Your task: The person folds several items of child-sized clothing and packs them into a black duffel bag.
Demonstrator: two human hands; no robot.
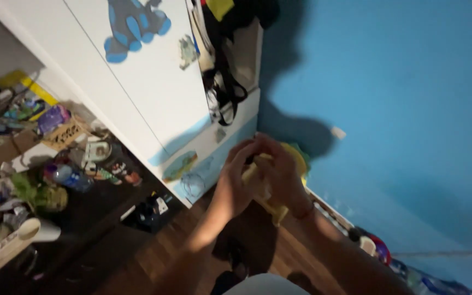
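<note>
Before a blue wall (400,109), my left hand (235,183) and right hand (282,172) close together around a pale yellow object (271,207), held above the wooden floor (154,257); a white wardrobe (154,93) stands left; a cluttered desk (96,210) beyond.

Glossy white wardrobe (154,82), matt blue wall (400,109), dark wood floor (154,257).

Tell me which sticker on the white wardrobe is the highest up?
The big blue creature sticker on the wardrobe door. The other stickers sit lower, near the bottom.
</note>
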